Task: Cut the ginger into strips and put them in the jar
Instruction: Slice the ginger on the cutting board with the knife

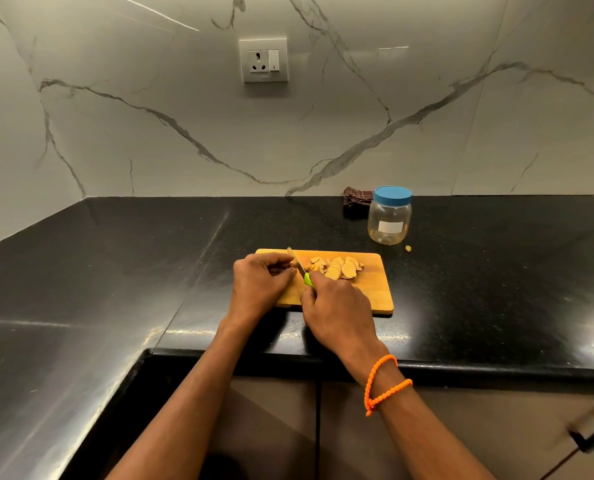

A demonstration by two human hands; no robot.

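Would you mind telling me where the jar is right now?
In the head view the jar, blue lid on, stands on the black counter behind the cutting board's far right corner, just right of a dark cloth by the wall.

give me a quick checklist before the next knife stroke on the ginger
1. Knife gripped: ok, the right hand curls round the green handle, blade pointing away.
2. Ginger steadied: ok, the left hand curls over a piece left of the blade; the piece itself is mostly hidden.
3. Left fingertips off the edge: cannot tell, they sit very close to the blade.
4. Board flat on the counter: ok.
5. Slices out of the blade's path: ok, they lie to its right.
6. Jar ready to fill: not ok, the blue lid is on and it looks empty.
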